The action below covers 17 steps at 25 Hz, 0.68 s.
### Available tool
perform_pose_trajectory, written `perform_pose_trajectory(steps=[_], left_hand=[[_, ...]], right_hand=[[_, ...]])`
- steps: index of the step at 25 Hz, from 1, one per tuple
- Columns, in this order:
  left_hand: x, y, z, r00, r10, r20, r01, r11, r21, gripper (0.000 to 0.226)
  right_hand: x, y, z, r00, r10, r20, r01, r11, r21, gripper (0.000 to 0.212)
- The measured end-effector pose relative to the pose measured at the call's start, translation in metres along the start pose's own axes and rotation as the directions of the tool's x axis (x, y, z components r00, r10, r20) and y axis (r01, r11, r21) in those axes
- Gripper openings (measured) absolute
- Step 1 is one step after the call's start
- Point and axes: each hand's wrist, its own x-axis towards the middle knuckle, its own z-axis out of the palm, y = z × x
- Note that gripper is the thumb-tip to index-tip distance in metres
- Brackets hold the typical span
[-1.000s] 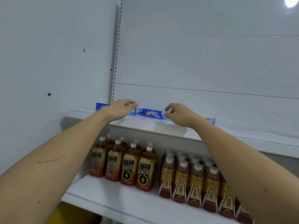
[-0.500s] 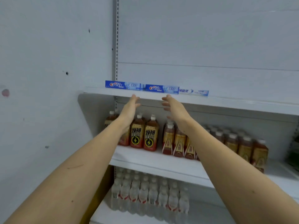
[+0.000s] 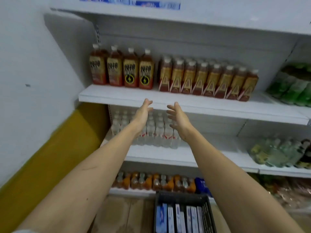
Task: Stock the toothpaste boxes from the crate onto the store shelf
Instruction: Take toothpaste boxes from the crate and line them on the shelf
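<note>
Blue toothpaste boxes [image 3: 129, 1] lie along the top shelf [image 3: 202, 17] at 12 o'clock — more stand in the dark crate [image 3: 183, 199] at 6 o'clock. Left hand [image 3: 143, 113] and right hand [image 3: 178, 118] hang between, fingers spread, holding nothing.

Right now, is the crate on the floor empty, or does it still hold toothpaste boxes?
Not empty. The dark crate holds a row of blue and white toothpaste boxes standing on edge. Its lower end is cut off by the frame.
</note>
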Motion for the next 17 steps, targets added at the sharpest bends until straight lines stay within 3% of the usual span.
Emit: perform_pose_trajectory(steps=[9,13,17], left_hand=[[-0.012,-0.167,0.105,0.922,-0.384,0.04,0.382,0.922,0.059,0.058],[-0.014,-0.227,0.151,0.856,-0.518,0.0,0.517,0.855,0.021,0.059],[-0.03,-0.264,0.187,0.774,-0.631,0.052,0.632,0.775,-0.011,0.065]], right_hand=[[0.001,0.199,-0.084,0.934,0.355,0.051,-0.355,0.935,-0.004,0.059],[0.004,0.273,-0.133,0.856,0.51,0.084,-0.513,0.859,0.008,0.06],[0.003,0.328,-0.165,0.779,0.613,0.132,-0.61,0.79,-0.064,0.06]])
